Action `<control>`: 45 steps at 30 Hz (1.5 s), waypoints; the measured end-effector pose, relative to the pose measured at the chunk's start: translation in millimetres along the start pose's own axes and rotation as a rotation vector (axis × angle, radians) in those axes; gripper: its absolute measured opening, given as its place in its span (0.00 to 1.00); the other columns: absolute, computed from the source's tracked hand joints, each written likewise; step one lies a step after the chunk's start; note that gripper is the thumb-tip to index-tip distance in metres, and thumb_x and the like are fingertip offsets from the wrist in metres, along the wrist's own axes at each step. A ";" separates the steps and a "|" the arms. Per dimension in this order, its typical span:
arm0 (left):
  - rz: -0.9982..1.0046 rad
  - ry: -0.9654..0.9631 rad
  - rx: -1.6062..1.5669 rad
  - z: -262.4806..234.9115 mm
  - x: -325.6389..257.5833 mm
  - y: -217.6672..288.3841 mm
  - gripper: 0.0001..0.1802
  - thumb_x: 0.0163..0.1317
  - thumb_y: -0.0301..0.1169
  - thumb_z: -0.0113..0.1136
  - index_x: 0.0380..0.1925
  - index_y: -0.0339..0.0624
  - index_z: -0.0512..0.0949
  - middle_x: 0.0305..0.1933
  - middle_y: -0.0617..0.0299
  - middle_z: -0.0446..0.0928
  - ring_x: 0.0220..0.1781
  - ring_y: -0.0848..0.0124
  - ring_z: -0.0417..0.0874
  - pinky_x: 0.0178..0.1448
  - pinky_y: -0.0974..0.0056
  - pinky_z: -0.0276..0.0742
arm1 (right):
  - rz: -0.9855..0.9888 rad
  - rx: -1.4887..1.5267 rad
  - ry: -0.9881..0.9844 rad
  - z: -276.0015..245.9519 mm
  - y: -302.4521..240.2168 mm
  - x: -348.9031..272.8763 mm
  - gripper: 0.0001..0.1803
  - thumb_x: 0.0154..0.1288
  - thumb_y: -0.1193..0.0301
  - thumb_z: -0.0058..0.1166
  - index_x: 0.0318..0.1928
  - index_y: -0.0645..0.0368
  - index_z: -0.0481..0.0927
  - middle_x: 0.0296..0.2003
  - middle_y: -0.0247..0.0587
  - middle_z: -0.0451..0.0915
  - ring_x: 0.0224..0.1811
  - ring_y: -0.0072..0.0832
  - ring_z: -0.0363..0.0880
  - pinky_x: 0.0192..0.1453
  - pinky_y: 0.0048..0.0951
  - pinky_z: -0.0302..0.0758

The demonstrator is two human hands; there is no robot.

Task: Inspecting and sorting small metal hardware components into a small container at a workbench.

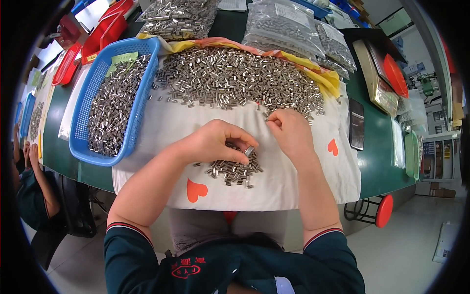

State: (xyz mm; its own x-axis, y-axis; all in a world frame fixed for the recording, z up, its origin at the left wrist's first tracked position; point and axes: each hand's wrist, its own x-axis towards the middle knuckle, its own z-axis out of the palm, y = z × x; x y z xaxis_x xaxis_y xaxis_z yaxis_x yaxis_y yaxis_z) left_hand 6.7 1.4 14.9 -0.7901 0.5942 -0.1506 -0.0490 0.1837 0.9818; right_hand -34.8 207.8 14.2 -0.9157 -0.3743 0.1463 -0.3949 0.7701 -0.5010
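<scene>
My left hand [219,141] is curled, thumb and fingers closed on small metal cylinders [250,151] that show at the fingertips; how many it holds is hidden. Just below it, a small heap of the same shiny pieces [232,172] lies on a white cloth [264,193] printed with red hearts. At the near edge of a wide pile of metal cylinders [235,76], my right hand [292,131] has thumb and forefinger pinched together. Whatever may be between those fingertips is too small to make out.
On the left, a blue perforated basket [81,122] holds many similar pieces. Clear bags of metal parts [284,29] stand behind the pile. A dark phone [357,124] rests on the green table [377,161] at right. Below stands a red stool [384,211]. Another person [41,196] sits at far left.
</scene>
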 end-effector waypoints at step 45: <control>0.044 0.126 -0.135 -0.1 5.9 -10.5 0.19 0.44 0.27 0.69 0.40 0.40 0.78 0.29 0.70 0.76 0.32 0.83 0.73 0.40 0.76 0.72 | -0.124 -0.081 0.135 12.2 -2.8 5.6 0.05 0.47 0.74 0.56 0.28 0.58 0.78 0.24 0.40 0.74 0.30 0.37 0.73 0.36 0.35 0.70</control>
State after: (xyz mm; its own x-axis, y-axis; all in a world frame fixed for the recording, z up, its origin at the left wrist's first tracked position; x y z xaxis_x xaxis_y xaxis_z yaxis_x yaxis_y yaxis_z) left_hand 2.4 2.9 3.7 -0.8633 0.4947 -0.0999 -0.0877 0.0480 0.9950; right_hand -38.0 197.3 6.0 -0.8593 -0.4003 0.3184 -0.5049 0.7635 -0.4027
